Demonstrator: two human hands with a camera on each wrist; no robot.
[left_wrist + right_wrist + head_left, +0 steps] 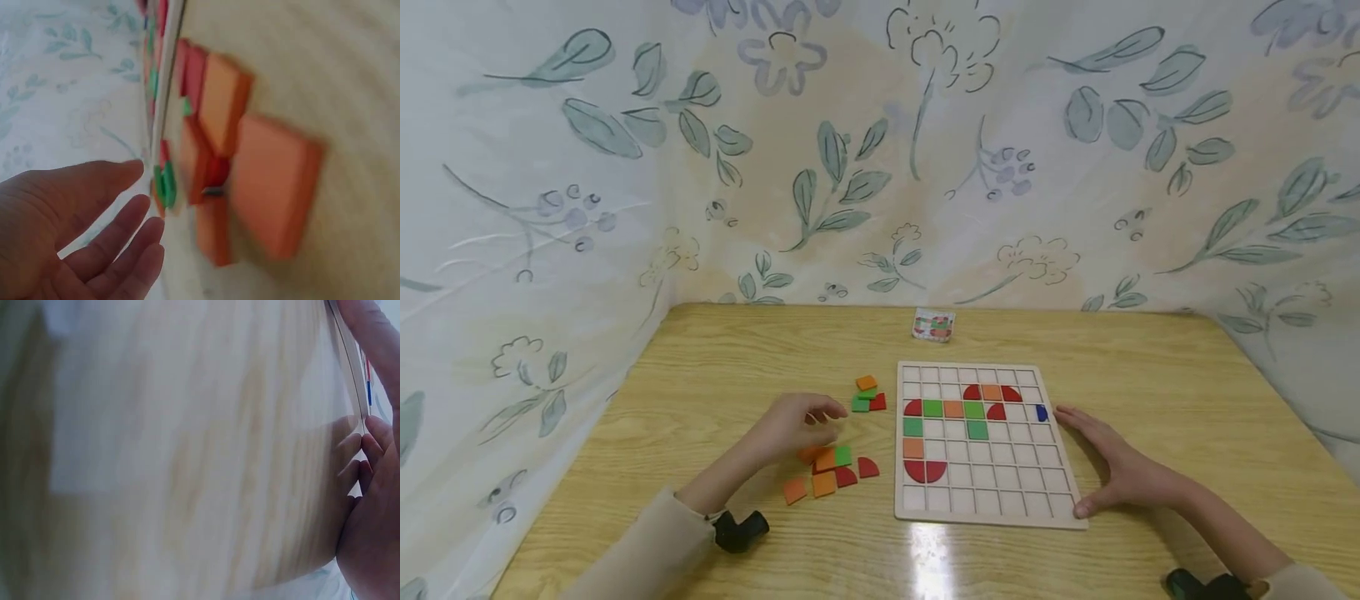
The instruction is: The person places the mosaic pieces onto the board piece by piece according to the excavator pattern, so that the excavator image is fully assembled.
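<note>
A pale gridded board [1000, 504] lies on the table with red, green and orange pieces in some of its squares. My right hand [1116, 467] rests beside the board's right edge, thumb at the lower corner and fingertips near a small blue piece [1042, 412]. Left of the board, my left hand [797, 427] hovers with loosely bent fingers, nothing visible between them. Just below it lies a pile of loose tiles, among them an orange square [823, 484] and a red quarter-circle [868, 467]. In the left wrist view, thumb and fingers [140, 240] are apart, close to the tiles.
A smaller cluster of tiles, topped by an orange tile [867, 382], sits beyond my left hand. Behind the board lies a small card [933, 325] with a coloured pattern. Floral cloth [850, 167] hangs around the wooden table [760, 350]. Dark wrist devices [741, 532] show on both arms.
</note>
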